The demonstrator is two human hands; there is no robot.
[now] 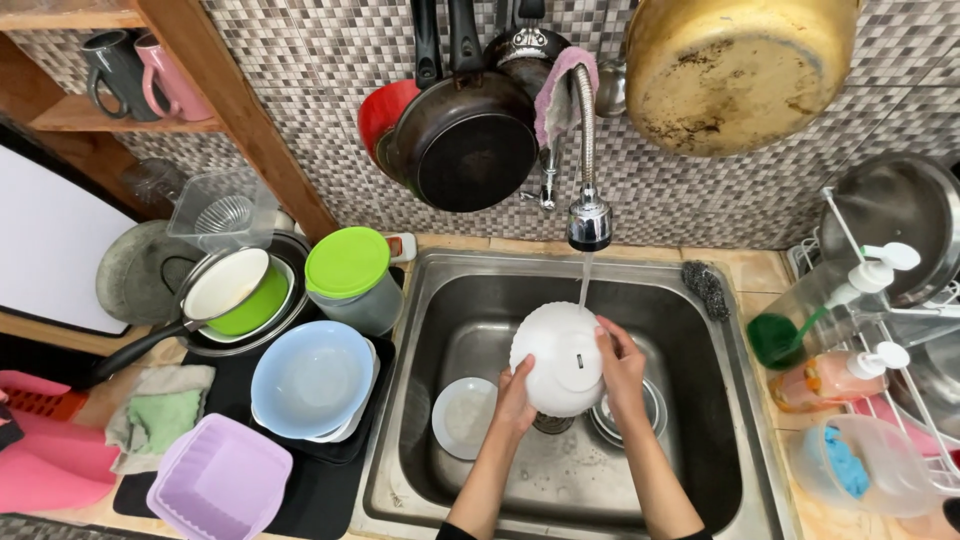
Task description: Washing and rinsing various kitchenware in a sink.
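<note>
Both hands are in the steel sink (700,400), and they have the white bowl (557,358) between them, right in the middle of the basin. The left hand (515,400) grips the rim at seven o'clock, fingers clamped on the edge; the right hand (622,368) presses on from three o'clock, fingers spread flat and closed against the bowl's outside. Water runs from the tap (589,222) at twelve o'clock and lands on the bowl's top edge, so this looks like a rinse in progress, not finished.

What is left, judging from the basin: a small white plate (462,415) lies on the bottom at nine o'clock of the bowl, and a stack of little dishes (650,408) sits under the right wrist at four o'clock. Those look unwashed.

Out to the left on the worktop, a black drying mat (320,480) already carries a pale blue bowl (310,380), a lilac tub (218,482) and a green-lidded container (350,275), which looks like the finished pile.

Far up the wall hang a dark frying pan (470,140) and a big brass-coloured pot (735,65).
</note>
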